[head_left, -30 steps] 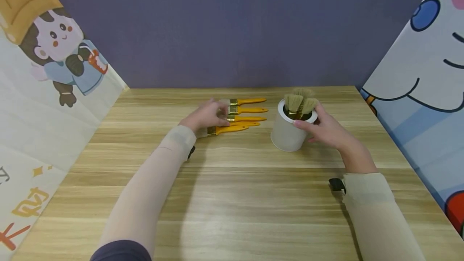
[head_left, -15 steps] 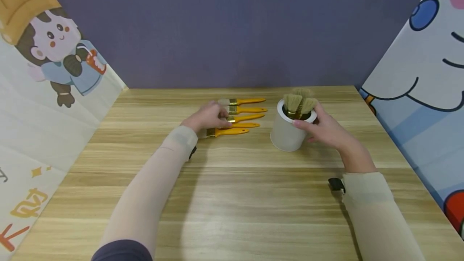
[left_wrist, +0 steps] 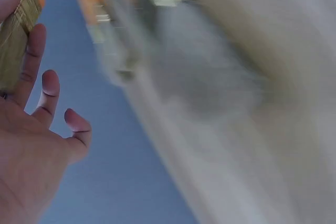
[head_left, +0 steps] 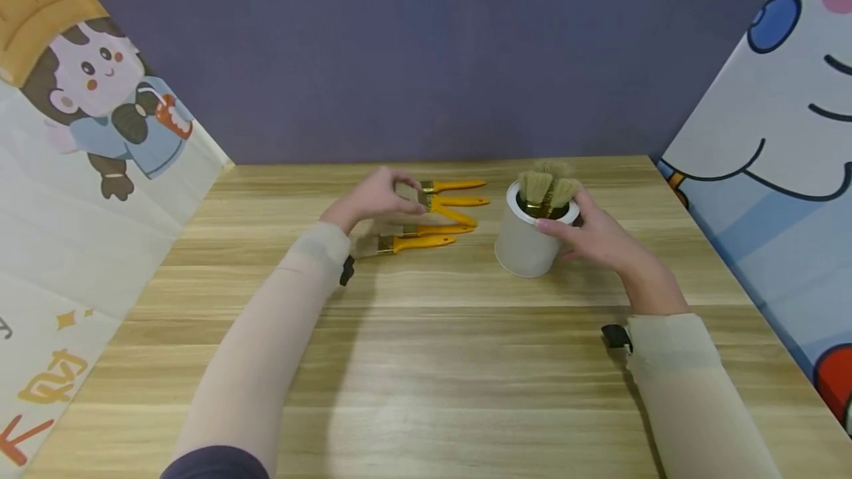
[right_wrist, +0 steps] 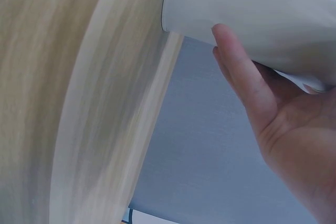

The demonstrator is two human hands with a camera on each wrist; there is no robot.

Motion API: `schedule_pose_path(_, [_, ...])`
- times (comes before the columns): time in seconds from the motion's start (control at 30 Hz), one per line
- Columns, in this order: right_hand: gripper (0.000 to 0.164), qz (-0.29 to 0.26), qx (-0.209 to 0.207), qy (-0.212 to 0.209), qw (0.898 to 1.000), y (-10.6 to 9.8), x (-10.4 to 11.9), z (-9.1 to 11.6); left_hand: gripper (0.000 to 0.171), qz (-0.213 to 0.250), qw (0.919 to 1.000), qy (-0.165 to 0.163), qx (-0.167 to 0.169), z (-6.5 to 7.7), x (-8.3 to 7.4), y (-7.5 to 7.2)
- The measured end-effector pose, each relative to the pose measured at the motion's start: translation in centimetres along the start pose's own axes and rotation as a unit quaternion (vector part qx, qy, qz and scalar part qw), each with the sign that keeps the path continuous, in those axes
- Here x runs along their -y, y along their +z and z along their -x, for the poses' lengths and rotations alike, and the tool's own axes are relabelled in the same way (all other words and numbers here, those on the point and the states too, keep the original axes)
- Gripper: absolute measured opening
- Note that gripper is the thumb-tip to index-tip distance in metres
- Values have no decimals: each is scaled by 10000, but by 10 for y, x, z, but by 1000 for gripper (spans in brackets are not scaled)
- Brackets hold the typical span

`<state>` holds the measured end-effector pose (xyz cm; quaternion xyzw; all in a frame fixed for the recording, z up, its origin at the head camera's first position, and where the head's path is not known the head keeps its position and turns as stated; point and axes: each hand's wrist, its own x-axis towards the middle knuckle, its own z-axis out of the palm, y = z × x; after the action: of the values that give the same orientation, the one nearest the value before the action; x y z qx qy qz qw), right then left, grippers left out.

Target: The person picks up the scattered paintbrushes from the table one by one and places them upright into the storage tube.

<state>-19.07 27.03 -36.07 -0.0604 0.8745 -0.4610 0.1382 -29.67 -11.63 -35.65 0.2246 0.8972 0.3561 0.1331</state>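
Note:
My left hand (head_left: 376, 198) pinches a paintbrush (head_left: 458, 215) near its bristle end, and the yellow handle slants down to the right. The left wrist view shows that brush's bristles and metal band (left_wrist: 20, 32) between thumb and fingers, the other fingers loosely bent. Around it on the table lie several more yellow-handled paintbrushes (head_left: 426, 242), handles pointing right; these are blurred in the left wrist view. On the right, my right hand (head_left: 602, 239) grips a white can (head_left: 526, 246), thumb at the rim and fingers around the side. Several brushes stand in it, bristles (head_left: 535, 187) up.
The wooden table (head_left: 439, 361) ends at a dark purple-blue back wall (head_left: 433, 50). Cartoon-printed panels flank it at left (head_left: 60, 213) and right (head_left: 725, 131). The can stands upright near the table's back right.
My left hand has lifted one paintbrush from among those on the table and tilted its handle down to the right. The right hand and can have stayed in place.

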Motion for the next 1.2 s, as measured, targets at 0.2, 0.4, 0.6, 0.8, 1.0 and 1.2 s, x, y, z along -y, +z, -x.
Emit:
schedule_pose_path(0.2, [99, -2, -13, -47, 10000, 1, 2, 1, 43, 655, 9957, 457, -477, 5, -38, -20])
schedule_pose_path(0.4, [99, -22, -48, -53, 10000, 2, 0, 2, 38, 1526, 9803, 912, -864, 9, -75, -28])
schedule_pose_path(0.6, [98, -37, -17, -74, 10000, 2, 0, 2, 32, 1991, 9603, 1570, -1161, 11, -116, -27])
schedule_pose_path(0.8, [97, -4, -6, 12, 10000, 2, 1, 2, 30, 2255, 9463, 2063, -1058, 4, -139, -17])
schedule_pose_path(1.0, [97, -34, 21, 36, 10000, 2, 1, 3, 32, 2239, 9470, 2111, -925, -2, -148, -7])
schedule_pose_path(1.2, [100, -19, 29, 35, 10000, 2, 3, 3, 34, 2096, 9546, 1960, -799, -7, -150, -1])
